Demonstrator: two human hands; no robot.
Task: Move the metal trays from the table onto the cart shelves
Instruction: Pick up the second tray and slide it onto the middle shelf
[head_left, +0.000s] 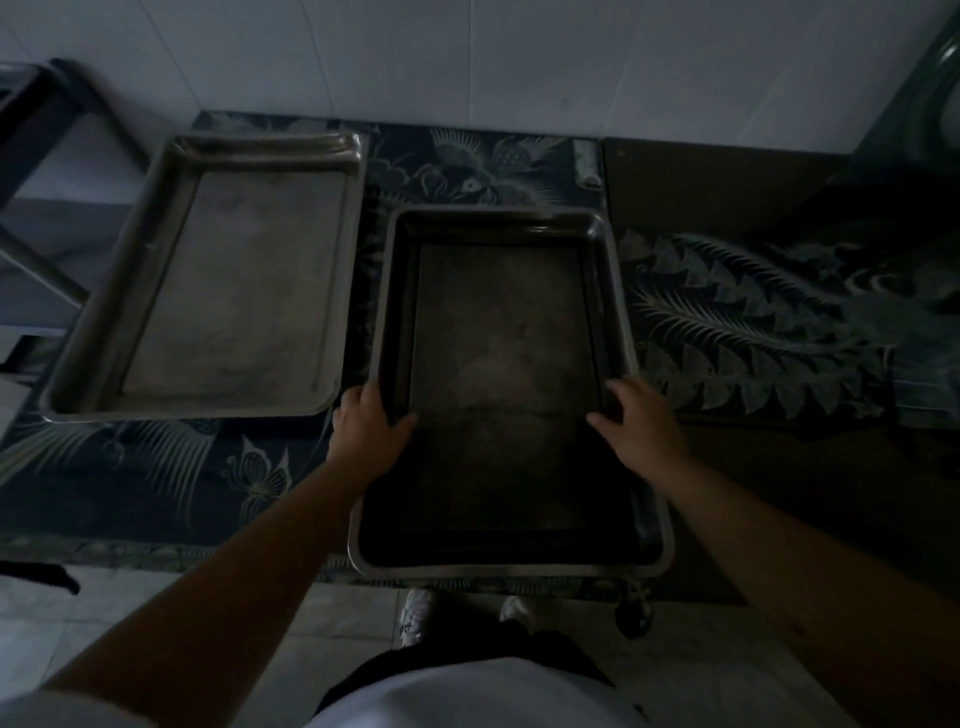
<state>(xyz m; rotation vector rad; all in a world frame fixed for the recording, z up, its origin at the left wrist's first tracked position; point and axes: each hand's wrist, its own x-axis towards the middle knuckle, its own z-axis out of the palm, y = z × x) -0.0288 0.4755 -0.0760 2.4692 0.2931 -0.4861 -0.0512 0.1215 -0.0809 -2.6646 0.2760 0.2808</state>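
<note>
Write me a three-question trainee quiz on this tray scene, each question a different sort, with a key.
1. True or false: both hands hold the darker metal tray by its long side rims.
2. Multiple choice: the lighter metal tray lies A) stacked on the darker tray, B) apart from it, nearer the left hand, C) on the floor.
3. Fill in: the table is covered by a patterned ____.

Key:
1. True; the left hand and right hand each take a grip on a side rim.
2. B
3. cloth
</note>
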